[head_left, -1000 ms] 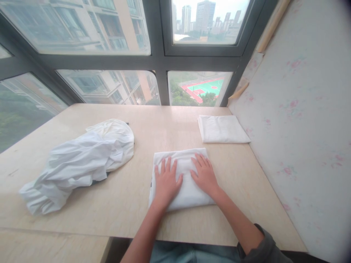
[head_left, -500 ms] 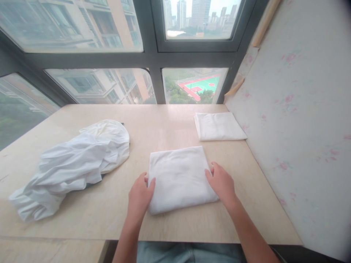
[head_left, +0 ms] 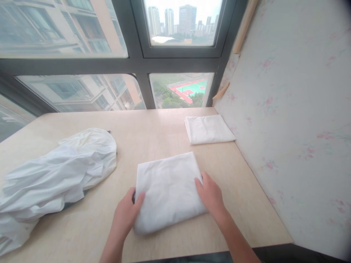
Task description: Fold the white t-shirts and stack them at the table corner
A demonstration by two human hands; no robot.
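A folded white cloth (head_left: 167,190) lies on the pale wooden table (head_left: 153,135) in front of me. My left hand (head_left: 126,212) grips its left edge, thumb on top and fingers tucked under. My right hand (head_left: 211,195) holds the right edge the same way. A second folded white cloth (head_left: 208,129) lies flat at the back right, near the wall. A crumpled heap of white fabric (head_left: 55,175) sprawls over the table's left side.
A wallpapered wall (head_left: 287,128) with faint pink flowers runs along the table's right edge. Large windows with dark frames (head_left: 137,65) stand behind the table. The table's front edge is near my arms.
My hands went from lying flat on top of the folded cloth to its left and right edges, and now grip it. The view has swung a little to the right.
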